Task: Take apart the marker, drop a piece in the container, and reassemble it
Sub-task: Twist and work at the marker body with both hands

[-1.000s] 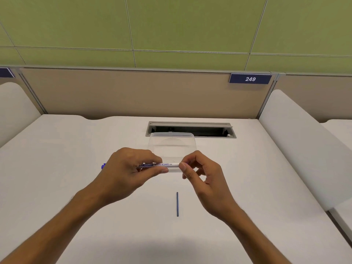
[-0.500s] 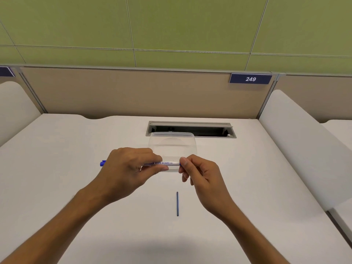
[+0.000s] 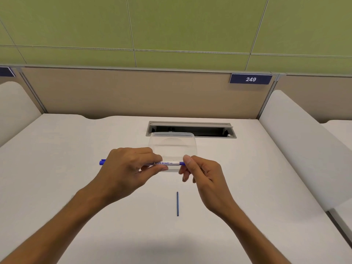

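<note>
The marker [image 3: 166,163] lies level across the middle of the frame, in front of the clear container [image 3: 172,144]. The left hand [image 3: 125,168] wraps its barrel, thumb and fingers pressed onto it, forearm rising from lower left. The right hand [image 3: 202,173] pinches the blue right end, wrist bent. A thin blue rod [image 3: 177,203] rests on the white desk [image 3: 57,159] below centre.

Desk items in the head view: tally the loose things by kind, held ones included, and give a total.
Whiteboard marker: 1, held level by the left hand and right hand
Thin blue rod: 1, lying on the desk
Clear plastic container: 1, nothing visible inside
Total: 3
</note>
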